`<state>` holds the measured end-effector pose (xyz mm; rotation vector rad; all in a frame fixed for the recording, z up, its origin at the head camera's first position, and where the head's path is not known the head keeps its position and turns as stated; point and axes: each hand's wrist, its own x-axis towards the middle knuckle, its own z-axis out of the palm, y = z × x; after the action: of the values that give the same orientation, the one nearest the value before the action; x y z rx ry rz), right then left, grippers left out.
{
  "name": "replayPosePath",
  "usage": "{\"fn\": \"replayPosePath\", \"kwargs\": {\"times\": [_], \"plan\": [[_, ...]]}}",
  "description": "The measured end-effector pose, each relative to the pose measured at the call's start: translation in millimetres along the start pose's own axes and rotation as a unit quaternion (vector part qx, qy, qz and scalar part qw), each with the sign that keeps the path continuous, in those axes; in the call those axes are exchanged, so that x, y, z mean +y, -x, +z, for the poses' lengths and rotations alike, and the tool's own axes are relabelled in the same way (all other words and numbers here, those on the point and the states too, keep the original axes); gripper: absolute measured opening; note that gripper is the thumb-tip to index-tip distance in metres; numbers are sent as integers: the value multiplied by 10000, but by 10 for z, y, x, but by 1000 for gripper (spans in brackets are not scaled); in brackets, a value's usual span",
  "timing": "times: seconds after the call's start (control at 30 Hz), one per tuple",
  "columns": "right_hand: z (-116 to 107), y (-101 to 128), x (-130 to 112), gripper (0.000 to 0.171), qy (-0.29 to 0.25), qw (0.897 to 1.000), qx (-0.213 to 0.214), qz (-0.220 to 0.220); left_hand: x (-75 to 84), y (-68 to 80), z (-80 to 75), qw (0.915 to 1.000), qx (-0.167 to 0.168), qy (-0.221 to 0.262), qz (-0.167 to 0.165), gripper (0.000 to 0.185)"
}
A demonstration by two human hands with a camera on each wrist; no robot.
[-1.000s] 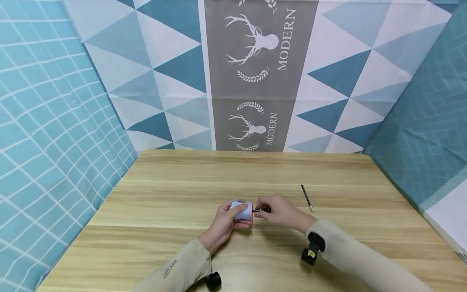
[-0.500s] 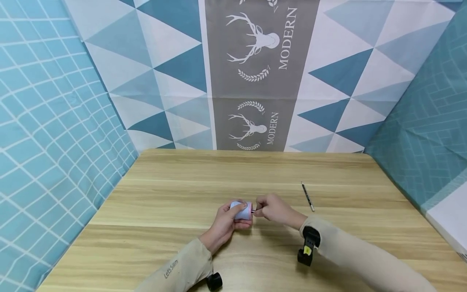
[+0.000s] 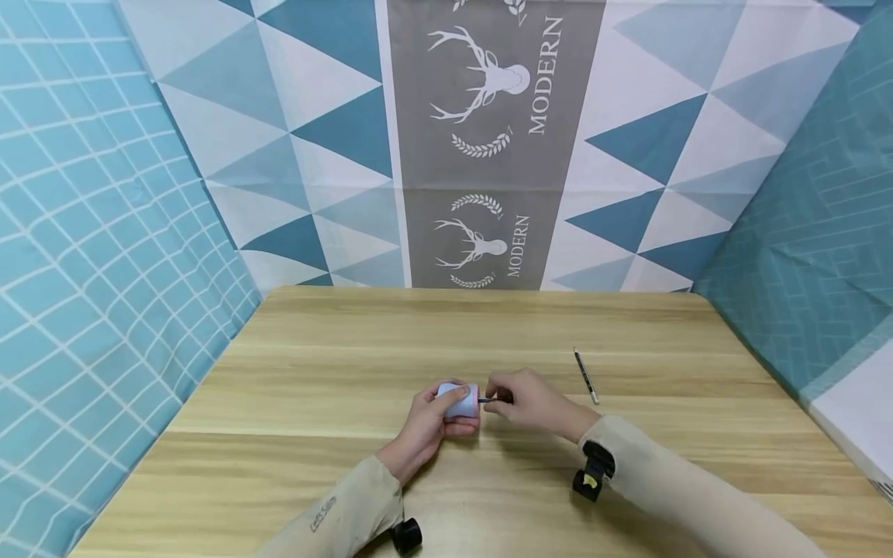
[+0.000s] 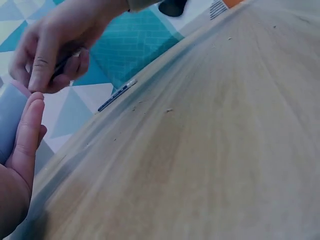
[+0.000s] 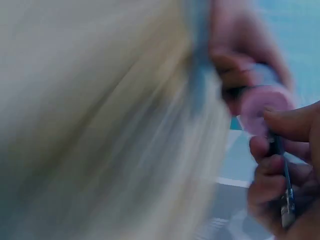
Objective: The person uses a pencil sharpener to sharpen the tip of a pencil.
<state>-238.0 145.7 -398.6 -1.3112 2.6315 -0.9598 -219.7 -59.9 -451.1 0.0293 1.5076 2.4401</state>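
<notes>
My left hand (image 3: 427, 425) grips a light blue cylindrical pencil sharpener (image 3: 455, 401), thumb on top and fingers beneath. Its pink end (image 5: 260, 106) faces right, toward the other hand. With thumb and fingers, my right hand (image 3: 526, 399) pinches a dark pencil (image 5: 286, 182), whose metal band and eraser end point back along the palm. The pencil's front end meets the middle of the pink face, and its tip is hidden there. In the left wrist view the right fingertips lie right at the sharpener's pink rim.
A second pencil (image 3: 586, 377), dark with a white end, lies on the wooden table (image 3: 335, 349) beyond the right hand. Several small crumbs (image 4: 169, 110) dot the tabletop. Patterned cloth (image 3: 335, 139) hangs behind the table; a white block (image 3: 861, 418) shows at the right edge.
My right hand and wrist have turned one way and back at the sharpener, the pencil twisting with the fingers. The left hand and the sharpener have barely shifted.
</notes>
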Motion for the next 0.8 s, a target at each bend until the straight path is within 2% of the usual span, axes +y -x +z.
{"fn": "replayPosePath", "kwargs": {"times": [0.03,0.07,0.1,0.13,0.17,0.2,0.23,0.3,0.37,0.4,0.43,0.47,0.5,0.53,0.57,0.63,0.7,0.73,0.77,0.8], "plan": [[16,10,1,14,1117,9913,262,-650,-2,-2,-4,10000,15,14,17,18],[32,20,6,17,2044,9699,530,-1213,-2,0,-8,10000,14,13,48,18],[45,30,9,19,2789,9427,772,-1658,-1,-1,-9,10000,31,25,59,17],[58,36,13,21,3294,9178,969,-1994,-1,-2,-10,10000,42,28,66,17],[73,39,16,22,3562,9018,1100,-2186,1,2,-12,10000,38,30,63,17],[87,37,16,21,3571,8999,1138,-2228,1,4,-12,10000,38,36,48,17],[101,32,13,20,3359,9103,1110,-2149,3,9,-12,10000,25,33,46,18],[113,7,-15,20,2509,9481,977,-1689,7,15,-14,10000,54,69,20,18],[106,-21,-53,22,1340,9833,809,-926,11,20,-6,9999,75,99,4,19],[100,-38,-73,24,729,9936,721,-471,12,21,-3,9999,86,99,3,20],[91,-54,-93,26,163,9978,644,-17,11,21,-3,9999,77,82,10,22],[81,-67,-108,28,-366,9968,560,439,11,24,-1,9999,95,72,0,25],[66,-74,-117,29,-956,9904,425,908,11,27,1,9999,90,49,-2,28],[52,-79,-107,30,-1583,9776,273,1359,9,28,3,10000,75,21,3,27],[37,-84,-85,30,-2194,9590,105,1793,8,27,5,10000,47,-16,12,29],[15,-89,-21,27,-3296,9093,-238,2530,1,23,7,10000,6,-72,34,28],[-2,-90,51,25,-4061,8584,-549,3085,-3,22,10,9999,-30,-107,53,24],[-5,-90,81,23,-4239,8443,-664,3210,-8,21,9,9999,-50,-129,63,23],[-9,-88,91,20,-4327,8372,-736,3262,-12,21,8,9999,-69,-144,63,26],[-12,-81,93,20,-4301,8402,-778,3211,-15,22,9,9999,-64,-142,50,26]]}}
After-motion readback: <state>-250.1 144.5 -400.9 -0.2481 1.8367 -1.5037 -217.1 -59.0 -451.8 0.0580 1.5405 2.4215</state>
